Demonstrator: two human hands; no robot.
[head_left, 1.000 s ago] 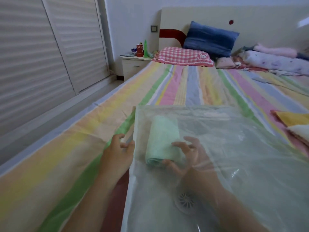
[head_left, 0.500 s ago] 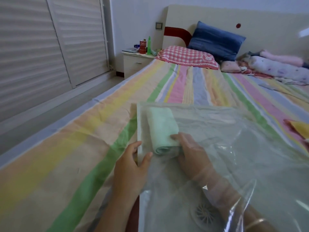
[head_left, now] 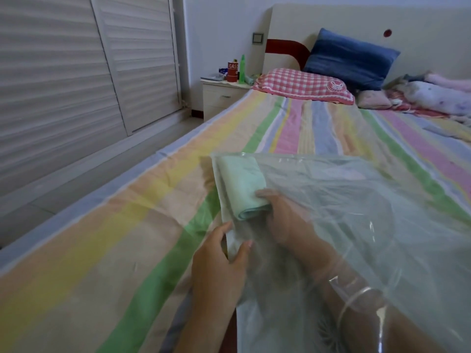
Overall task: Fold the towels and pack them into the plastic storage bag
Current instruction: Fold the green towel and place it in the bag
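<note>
Your left hand (head_left: 221, 261) is pinching the left edge of the plastic storage bag (head_left: 356, 200); the thumb is lying on top of the film and the other fingers are curling under the edge, so this hand is holding only the bag. Your right hand (head_left: 283, 220) is reaching inside the bag, and it is showing through the clear film; its fingers (head_left: 263, 193) are bending around the near end of the green towel (head_left: 240, 182) and are gripping it. The towel is lying folded inside the bag, in the far left corner, just beside the left edge, with its long side running away from you. The bag is lying on the striped bed sheet (head_left: 114, 238), wrinkled and shining in places; a thin bracelet (head_left: 356, 296) is showing on your right wrist through the plastic.

At the head of the bed a pink checked pillow (head_left: 303, 85) is lying flat; a blue pillow (head_left: 349, 59) is leaning behind it against the headboard (head_left: 420, 34). Beside the bed a nightstand (head_left: 221, 96) is carrying a red can (head_left: 232, 70) and a green bottle (head_left: 242, 66); slatted doors (head_left: 63, 72) are filling the left side.
</note>
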